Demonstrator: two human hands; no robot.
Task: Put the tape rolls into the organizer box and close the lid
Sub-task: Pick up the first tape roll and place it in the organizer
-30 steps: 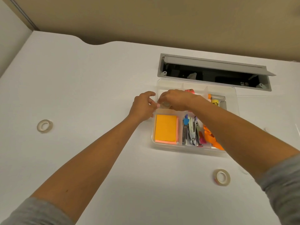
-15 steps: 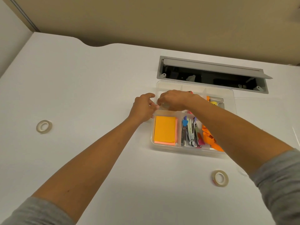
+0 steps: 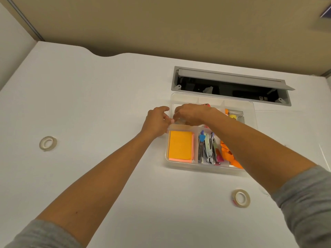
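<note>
The clear organizer box (image 3: 249,111) stands open on the white table. My right hand (image 3: 189,114) reaches over its far-left compartment, fingers closed on a small translucent tape roll (image 3: 181,120) that is mostly hidden. Beside it, my left hand (image 3: 156,120) pinches the box's left rim, its fingertips meeting the right hand's. Two more tape rolls lie on the table: one (image 3: 48,143) far to the left, one (image 3: 240,198) in front of the box on the right.
The box holds an orange sticky-note pad (image 3: 180,146), staplers (image 3: 208,149) and orange items (image 3: 227,154). An open cable hatch (image 3: 231,86) is sunk into the table just behind the box. A faint clear sheet, perhaps the lid (image 3: 290,133), lies right of the box.
Both hands stay at the far-left compartment with barely any shift. The camera view has drifted slightly; the loose rolls have not moved.
</note>
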